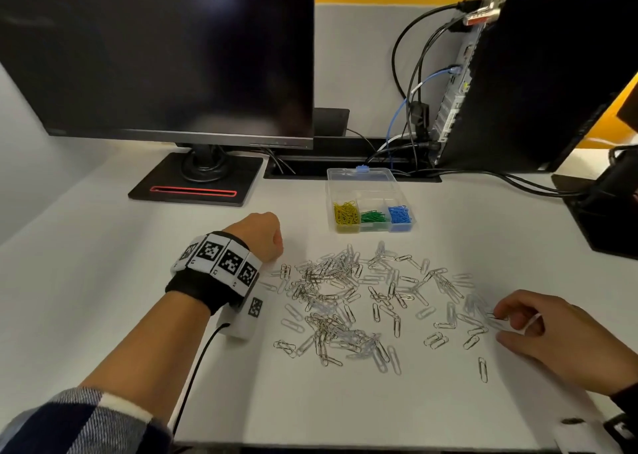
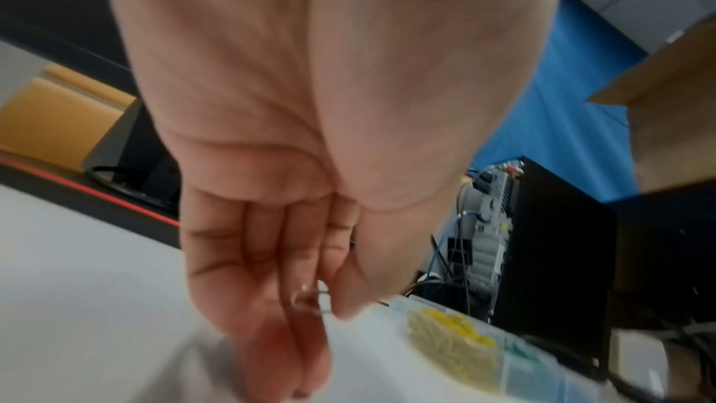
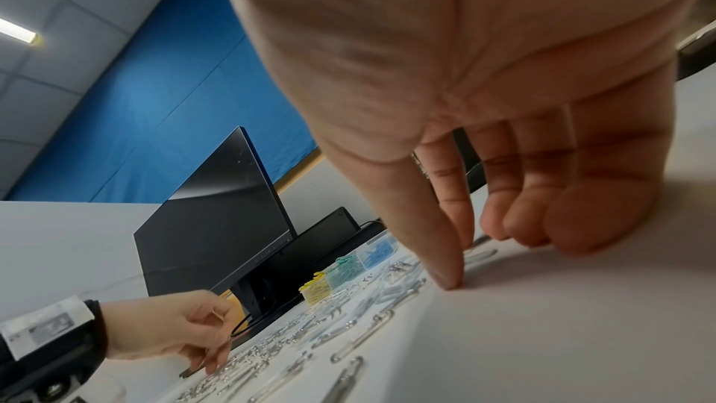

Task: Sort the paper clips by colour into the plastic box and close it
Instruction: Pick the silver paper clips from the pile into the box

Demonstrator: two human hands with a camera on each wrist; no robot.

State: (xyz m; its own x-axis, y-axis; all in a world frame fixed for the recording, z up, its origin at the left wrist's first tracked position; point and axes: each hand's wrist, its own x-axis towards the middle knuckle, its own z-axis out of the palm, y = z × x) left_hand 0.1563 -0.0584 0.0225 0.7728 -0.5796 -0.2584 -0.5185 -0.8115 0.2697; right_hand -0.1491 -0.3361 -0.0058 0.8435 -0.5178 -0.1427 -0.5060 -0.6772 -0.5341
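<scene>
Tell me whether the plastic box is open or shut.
Open: the plastic box has its clear lid folded back behind three uncovered compartments of yellow, green and blue clips.

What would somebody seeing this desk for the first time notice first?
Probably the sprawl of silver paper clips across the white desk between the left hand and right hand. Behind it, the open plastic box shows yellow, green and blue clips in separate compartments, under a dark monitor.

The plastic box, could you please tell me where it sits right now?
In the head view the plastic box sits open on the desk, behind the loose silver clips, in front of the computer tower.
</scene>
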